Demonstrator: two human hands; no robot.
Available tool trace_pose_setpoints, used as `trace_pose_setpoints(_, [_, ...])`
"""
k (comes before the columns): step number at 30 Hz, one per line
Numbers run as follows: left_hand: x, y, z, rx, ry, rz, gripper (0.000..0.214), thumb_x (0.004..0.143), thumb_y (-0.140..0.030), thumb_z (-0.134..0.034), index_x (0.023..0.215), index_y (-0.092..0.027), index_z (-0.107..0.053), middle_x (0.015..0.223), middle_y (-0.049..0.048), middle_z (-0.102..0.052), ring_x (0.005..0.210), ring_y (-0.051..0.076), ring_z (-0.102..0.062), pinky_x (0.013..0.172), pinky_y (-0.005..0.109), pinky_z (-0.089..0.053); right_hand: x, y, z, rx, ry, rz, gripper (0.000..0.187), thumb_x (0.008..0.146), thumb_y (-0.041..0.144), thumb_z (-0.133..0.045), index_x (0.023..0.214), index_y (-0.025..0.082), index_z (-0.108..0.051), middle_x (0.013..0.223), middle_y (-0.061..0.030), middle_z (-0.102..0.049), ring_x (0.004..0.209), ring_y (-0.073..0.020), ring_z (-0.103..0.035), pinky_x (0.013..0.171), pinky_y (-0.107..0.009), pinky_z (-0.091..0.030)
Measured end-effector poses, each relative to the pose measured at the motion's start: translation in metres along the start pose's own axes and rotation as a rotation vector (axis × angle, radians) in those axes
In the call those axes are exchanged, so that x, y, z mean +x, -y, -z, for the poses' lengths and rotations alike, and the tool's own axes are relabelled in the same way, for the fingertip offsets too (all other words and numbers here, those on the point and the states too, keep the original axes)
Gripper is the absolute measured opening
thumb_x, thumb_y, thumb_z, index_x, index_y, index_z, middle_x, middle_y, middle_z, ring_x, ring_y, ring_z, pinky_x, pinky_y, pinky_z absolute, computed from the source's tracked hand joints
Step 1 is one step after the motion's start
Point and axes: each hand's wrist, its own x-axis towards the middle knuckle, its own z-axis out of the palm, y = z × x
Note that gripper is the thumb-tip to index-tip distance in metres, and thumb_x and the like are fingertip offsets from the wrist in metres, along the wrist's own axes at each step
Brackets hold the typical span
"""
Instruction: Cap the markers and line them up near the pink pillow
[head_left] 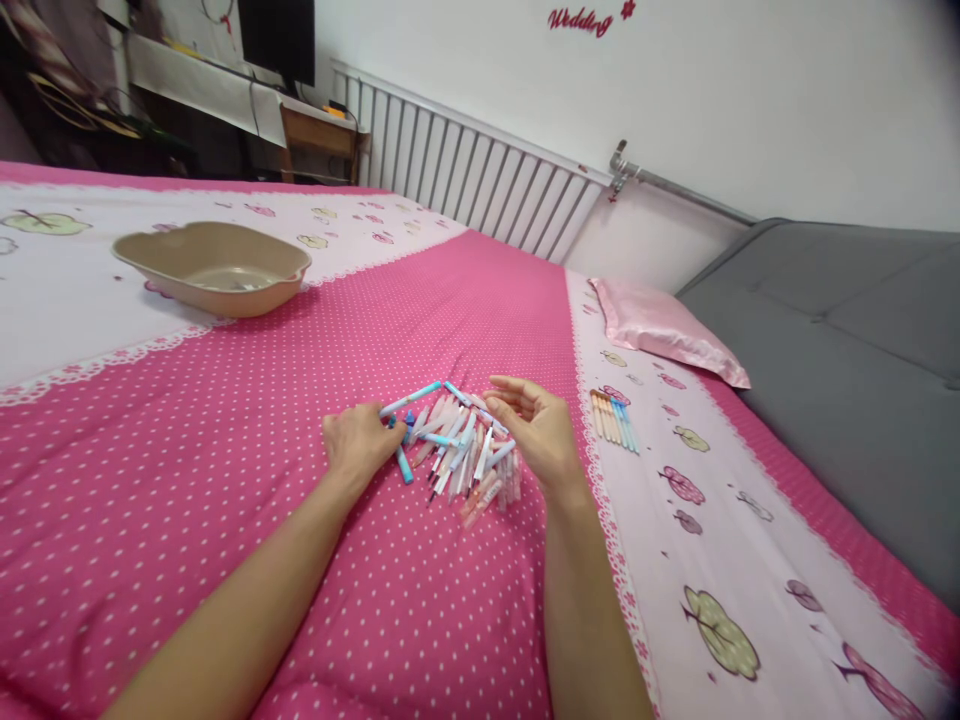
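Pens [469, 450] in a loose pile on pink dotted bedsheet [420, 600], btwn both hands.

Pile = white, pale pink & blue pcs, jumbled, many lying across each other. L hand [356, 442] at pile's L edge, fingers curled in, w/ blue-&-white pen [410, 399] at fingertips; can't tell if it's gripped. R hand [538, 432] at pile's R side, abt half open, fingers bent, gap btwn thumb & fingers, no pen visibly in grip. Row of pens [615, 422], brown/orange thru blue, side by side on sheet's pale patterned strip, R of R hand. Beige basin [232, 301] well apart, far L on bed. Pink pillow [667, 330] near grey headboard [832, 340], R side. White slatted rail [465, 150] along wall, monitor [277, 40] on desk, upper L.
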Motion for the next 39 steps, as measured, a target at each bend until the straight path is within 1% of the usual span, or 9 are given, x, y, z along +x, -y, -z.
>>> trace_pose_setpoints(7, [0.005, 0.005, -0.008, -0.129, -0.040, -0.003, 0.029, 0.080, -0.043, -0.050, 0.075, -0.021, -0.068, 0.069, 0.0074, -0.068, 0.069, 0.025, -0.063, 0.057, 0.030, -0.035, 0.000, 0.000, 0.000, 0.001, 0.008, 0.005, 0.032, 0.071, 0.031, -0.073, 0.099, 0.018, -0.069, 0.090, -0.0074, -0.073, 0.087, -0.0201, -0.068, 0.082, -0.035, -0.053])
trace_pose_setpoints(11, [0.006, 0.005, -0.011, -0.419, -0.078, -0.045, 0.026, 0.080, -0.041, -0.052, 0.078, -0.020, -0.067, 0.064, 0.0032, -0.065, 0.062, 0.020, -0.060, 0.053, 0.026, -0.035, 0.001, -0.002, 0.000, 0.002, 0.008, 0.005, 0.031, 0.071, 0.030, -0.072, 0.099, 0.017, -0.069, 0.090, -0.0075, -0.073, 0.086, -0.0194, -0.068, 0.081, -0.034, -0.053])
trace_pose_setpoints(14, [0.005, 0.003, -0.013, -0.674, -0.104, -0.219, 0.028, 0.079, -0.041, -0.052, 0.076, -0.019, -0.068, 0.058, 0.0008, -0.060, 0.055, 0.016, -0.055, 0.052, 0.025, -0.037, 0.001, -0.006, -0.004, -0.002, 0.031, -0.026, 0.029, 0.073, 0.029, -0.069, 0.100, 0.018, -0.069, 0.093, -0.0074, -0.073, 0.086, -0.0191, -0.068, 0.082, -0.034, -0.053])
trace_pose_setpoints(18, [0.000, -0.003, -0.015, -0.833, -0.129, -0.507, 0.023, 0.076, -0.035, -0.056, 0.086, -0.021, -0.072, 0.069, 0.0021, -0.067, 0.062, 0.017, -0.058, 0.061, 0.028, -0.044, 0.000, -0.013, -0.015, 0.004, 0.128, -0.145, 0.028, 0.077, 0.030, -0.062, 0.101, 0.019, -0.069, 0.094, -0.0067, -0.073, 0.079, -0.0176, -0.069, 0.071, -0.031, -0.054])
trace_pose_setpoints(22, [-0.006, -0.009, -0.015, -0.875, -0.089, -0.589, 0.022, 0.074, -0.030, -0.059, 0.088, -0.022, -0.073, 0.075, 0.0045, -0.071, 0.066, 0.019, -0.060, 0.068, 0.032, -0.046, -0.002, -0.019, -0.028, 0.106, 0.277, -0.206, 0.027, 0.076, 0.035, -0.063, 0.098, 0.021, -0.070, 0.087, -0.0049, -0.073, 0.076, -0.0172, -0.068, 0.065, -0.028, -0.052])
trace_pose_setpoints(24, [-0.008, -0.011, -0.016, -0.896, -0.049, -0.605, 0.021, 0.075, -0.029, -0.058, 0.088, -0.022, -0.073, 0.078, 0.0054, -0.071, 0.068, 0.019, -0.060, 0.068, 0.032, -0.047, -0.002, -0.020, -0.033, 0.168, 0.293, -0.213, 0.028, 0.072, 0.036, -0.066, 0.095, 0.021, -0.070, 0.087, -0.0051, -0.073, 0.076, -0.0176, -0.068, 0.067, -0.029, -0.052])
trace_pose_setpoints(31, [-0.011, -0.010, -0.016, -0.904, 0.000, -0.599, 0.027, 0.076, -0.031, -0.056, 0.098, -0.019, -0.066, 0.076, 0.0036, -0.067, 0.064, 0.016, -0.057, 0.060, 0.027, -0.044, 0.000, -0.021, -0.034, 0.252, 0.113, -0.243, 0.031, 0.062, 0.031, -0.074, 0.088, 0.018, -0.065, 0.077, -0.0041, -0.071, 0.069, -0.0170, -0.067, 0.066, -0.029, -0.052])
trace_pose_setpoints(35, [-0.013, -0.010, -0.013, -0.822, -0.025, -0.563, 0.028, 0.079, -0.036, -0.055, 0.101, -0.019, -0.061, 0.075, 0.0017, -0.063, 0.064, 0.015, -0.054, 0.058, 0.026, -0.042, 0.002, -0.011, -0.019, 0.236, -0.048, -0.197, 0.029, 0.060, 0.029, -0.076, 0.083, 0.017, -0.064, 0.073, -0.0021, -0.069, 0.068, -0.0150, -0.066, 0.066, -0.028, -0.052])
trace_pose_setpoints(39, [-0.013, -0.010, -0.010, -0.761, -0.031, -0.551, 0.030, 0.083, -0.043, -0.049, 0.094, -0.017, -0.059, 0.077, 0.0024, -0.061, 0.068, 0.016, -0.054, 0.062, 0.027, -0.042, 0.000, 0.003, 0.000, 0.221, -0.158, -0.111, 0.027, 0.059, 0.029, -0.078, 0.079, 0.017, -0.066, 0.076, -0.0029, -0.070, 0.073, -0.0156, -0.066, 0.073, -0.030, -0.053])
